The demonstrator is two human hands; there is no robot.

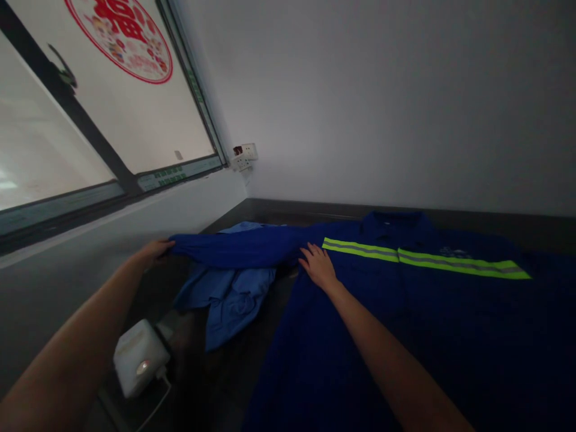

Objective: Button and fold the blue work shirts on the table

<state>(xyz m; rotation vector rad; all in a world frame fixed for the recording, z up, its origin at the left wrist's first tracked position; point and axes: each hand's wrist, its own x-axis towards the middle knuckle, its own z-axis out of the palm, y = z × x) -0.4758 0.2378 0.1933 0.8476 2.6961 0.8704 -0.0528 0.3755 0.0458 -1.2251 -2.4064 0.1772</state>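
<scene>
**A:** What can't be made out here?

**B:** The room is dim. The dark blue work jacket (405,312) runs off the near and right edges, so its hem and right sleeve are cut off. A small emblem on its chest, right of the collar, is too faint to read. The left hand (155,251) is at the cuff end of the jacket's left sleeve (234,249), with fingers curled there, seemingly pinching the cuff, though the grip itself is hard to see.

**A:** And the other hand?

**B:** The right hand (318,264) lies open and flat, palm down, on the jacket where the sleeve meets the body, just left of the reflective stripe (423,258).

**A:** Materials?

**B:** The jacket is smooth woven cloth, spread flat on the dark table (279,210), collar toward the far wall. The stripe is yellow-green with a grey middle band. Under the stretched sleeve lies a lighter blue garment (229,294), crumpled. Near left sits a white rounded plastic box (139,357) with a small reddish light and a cable.

**A:** Any writing?

**B:** A round red paper decoration (121,36) on the window (67,138) bears a large Chinese character, partly cut off. A white socket (244,155) is mounted in the far corner.
</scene>
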